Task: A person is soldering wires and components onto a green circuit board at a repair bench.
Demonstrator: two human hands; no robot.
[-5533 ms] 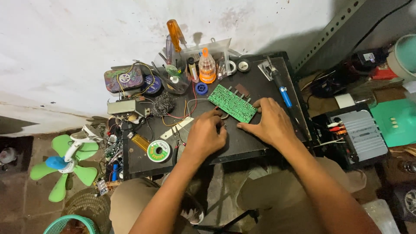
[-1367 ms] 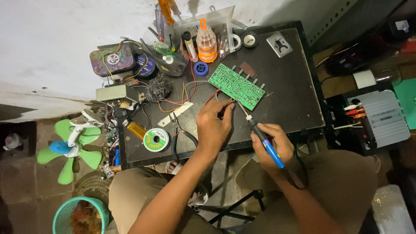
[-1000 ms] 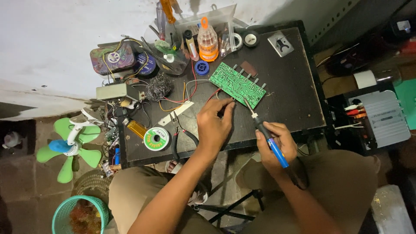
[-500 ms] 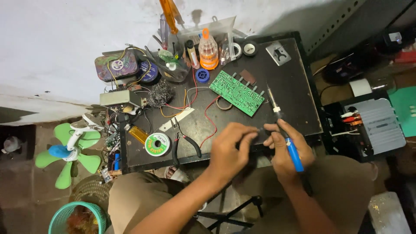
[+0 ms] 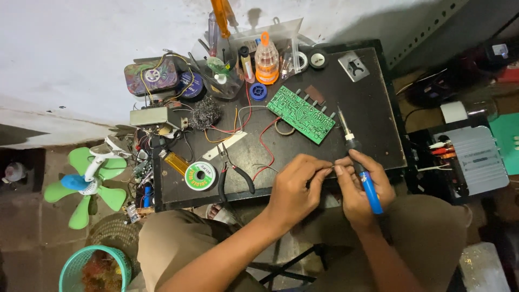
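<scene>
Landmark = green circuit board (image 5: 301, 114), mid-table. Nearest me, on the near side of the board at the table edge: my right hand (image 5: 363, 186) is closed round the blue-handled soldering iron (image 5: 359, 164), tip aimed up toward the board's right end, not touching it. My left hand (image 5: 294, 186) pinches thumb + forefinger on something thin, prob wire or solder, too small to tell, fingertips meeting the right hand's.

Step, I judge: prepping the wire at the iron, board not being worked yet. Next move needs a steady pinch + tip brought to the right pad.

Near-left of the board: black pliers (image 5: 233, 172), solder spool (image 5: 200, 176). Far side of the board: clear tray (image 5: 292, 33) w/ orange-capped bottle (image 5: 266, 58), small vials, tape rolls. Far-left: round tin (image 5: 152, 77) w/ coiled wire. Floor, well left + near: teal basket (image 5: 81, 265), reddish scraps inside.
</scene>
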